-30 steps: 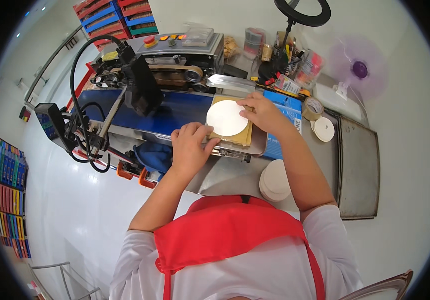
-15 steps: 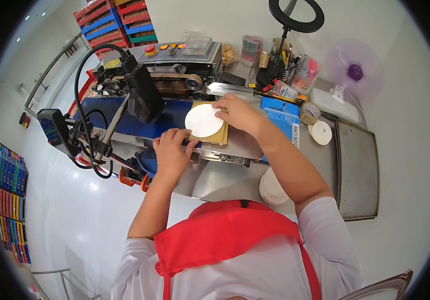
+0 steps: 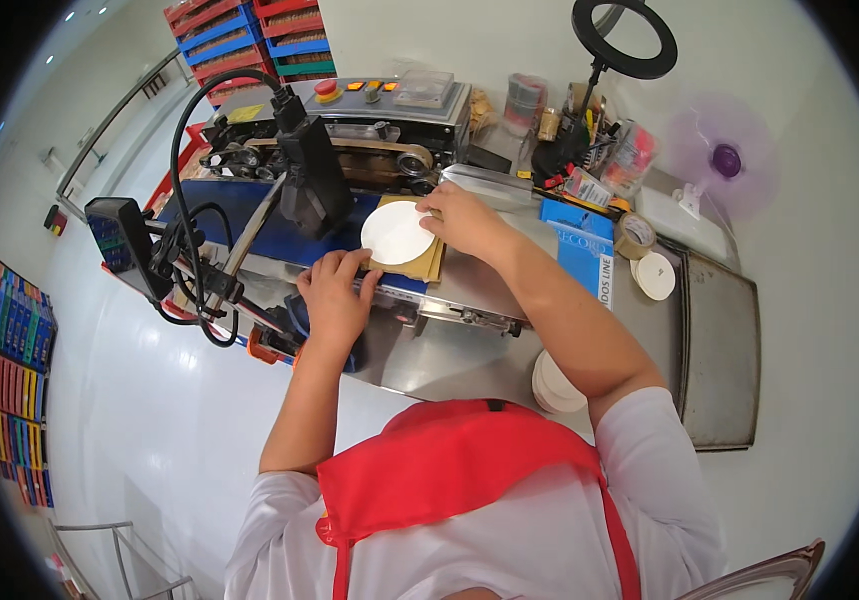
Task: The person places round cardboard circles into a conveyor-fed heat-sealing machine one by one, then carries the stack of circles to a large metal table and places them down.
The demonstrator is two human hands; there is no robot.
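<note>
Both hands point(image 3: 338, 300) at white disc point(image 3: 396, 233) on tan paper point(image 3: 422, 268)

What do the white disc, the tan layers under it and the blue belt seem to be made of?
White disc: probably paper or thin card; it looks flat, matte and clean-edged.
Tan layers: likely paper or card too, judging by their dull colour and straight edges.
Blue belt: perhaps plastic or coated fabric; it looks smooth and even, but no weave is visible.

Disc point(image 3: 397, 233) on packet point(image 3: 431, 267), packet on belt point(image 3: 240, 207)! Machine housing point(image 3: 365, 108) just behind, book point(image 3: 584, 264) off to the right, fan point(image 3: 726, 160) farther right.
</note>
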